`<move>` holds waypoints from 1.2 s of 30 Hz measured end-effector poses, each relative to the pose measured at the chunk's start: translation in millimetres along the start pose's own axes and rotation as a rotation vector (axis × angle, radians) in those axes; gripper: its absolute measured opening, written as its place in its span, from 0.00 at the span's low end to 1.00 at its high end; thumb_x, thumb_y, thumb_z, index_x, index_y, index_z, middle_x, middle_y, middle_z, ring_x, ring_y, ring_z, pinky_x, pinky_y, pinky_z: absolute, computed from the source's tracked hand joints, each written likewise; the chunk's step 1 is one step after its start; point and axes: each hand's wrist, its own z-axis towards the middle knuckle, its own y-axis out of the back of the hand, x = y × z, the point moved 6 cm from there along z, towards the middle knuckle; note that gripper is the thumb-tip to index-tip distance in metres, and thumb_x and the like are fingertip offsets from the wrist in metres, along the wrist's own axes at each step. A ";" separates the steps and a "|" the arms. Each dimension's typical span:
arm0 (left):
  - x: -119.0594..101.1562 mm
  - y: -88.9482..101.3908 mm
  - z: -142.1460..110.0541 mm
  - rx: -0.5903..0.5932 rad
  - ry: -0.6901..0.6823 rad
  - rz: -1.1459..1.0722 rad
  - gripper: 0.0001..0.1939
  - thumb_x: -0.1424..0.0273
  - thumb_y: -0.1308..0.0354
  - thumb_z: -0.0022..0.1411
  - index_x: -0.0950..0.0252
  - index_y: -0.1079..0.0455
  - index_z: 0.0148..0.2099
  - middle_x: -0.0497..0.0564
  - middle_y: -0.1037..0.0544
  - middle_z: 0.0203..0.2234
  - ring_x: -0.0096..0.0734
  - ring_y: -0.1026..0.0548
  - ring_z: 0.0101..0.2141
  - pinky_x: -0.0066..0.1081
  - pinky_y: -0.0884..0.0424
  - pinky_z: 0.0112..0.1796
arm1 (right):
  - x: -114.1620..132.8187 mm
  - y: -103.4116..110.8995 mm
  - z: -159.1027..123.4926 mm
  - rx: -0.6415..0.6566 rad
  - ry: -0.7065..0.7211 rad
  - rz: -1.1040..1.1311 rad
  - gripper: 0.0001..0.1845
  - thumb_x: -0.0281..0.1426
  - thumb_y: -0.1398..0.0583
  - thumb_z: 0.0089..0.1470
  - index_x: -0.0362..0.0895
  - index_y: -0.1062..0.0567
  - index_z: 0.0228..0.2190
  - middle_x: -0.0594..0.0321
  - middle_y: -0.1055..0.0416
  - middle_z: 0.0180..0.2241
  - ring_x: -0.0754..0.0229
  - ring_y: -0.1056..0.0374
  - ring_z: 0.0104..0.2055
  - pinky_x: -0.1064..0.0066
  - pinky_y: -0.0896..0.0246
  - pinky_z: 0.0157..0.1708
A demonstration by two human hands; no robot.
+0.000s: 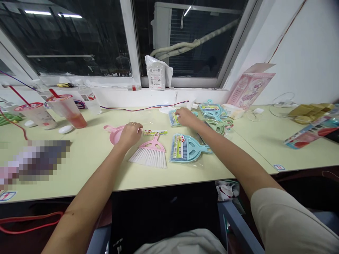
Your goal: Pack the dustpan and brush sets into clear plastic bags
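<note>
My left hand (129, 133) rests with curled fingers on a pink dustpan (114, 133) lying on the pale table (87, 165). Beside it lie a pink hand brush with white bristles (150, 153) and a narrow printed label card (155, 132). My right hand (185, 117) reaches further back, its fingers closed on a blue packaged brush set (174, 118). Another blue dustpan and brush set in clear wrap (186, 149) lies below my right forearm. A green set (221, 126) and one more blue set (213, 110) lie to the right.
Two plastic cups with red drink and straws (69, 110) stand at the left, near cables. A white bag (157, 74) stands on the window sill. A pink box (249, 89) leans on the right wall, with yellow boxes (311, 112) and coloured packets (308, 135) further right.
</note>
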 end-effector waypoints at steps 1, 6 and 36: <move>2.9 1.7 -0.2 0.005 0.020 0.055 0.17 0.73 0.51 0.67 0.64 0.21 0.48 0.61 0.18 0.45 0.52 0.25 0.51 0.47 0.30 0.51 | 15.7 -5.1 -10.8 0.034 0.034 0.059 0.20 0.21 0.45 0.62 0.40 0.21 0.52 0.47 0.25 0.54 0.48 0.32 0.58 0.63 0.40 0.59; 18.5 11.2 -3.3 0.036 0.160 0.194 0.20 0.71 0.53 0.68 0.65 0.21 0.52 0.62 0.19 0.48 0.53 0.26 0.53 0.46 0.31 0.53 | 76.7 -27.6 -55.0 0.120 0.168 0.199 0.16 0.25 0.44 0.64 0.39 0.20 0.49 0.49 0.24 0.52 0.50 0.30 0.56 0.66 0.39 0.56; -11.6 -0.1 -4.9 0.098 0.031 0.043 0.17 0.65 0.49 0.68 0.62 0.21 0.49 0.63 0.19 0.47 0.54 0.26 0.53 0.47 0.35 0.54 | 90.6 -47.6 -58.9 0.087 -0.173 0.920 0.07 0.23 0.38 0.52 0.45 0.27 0.33 0.62 0.24 0.28 0.57 0.28 0.33 0.69 0.39 0.34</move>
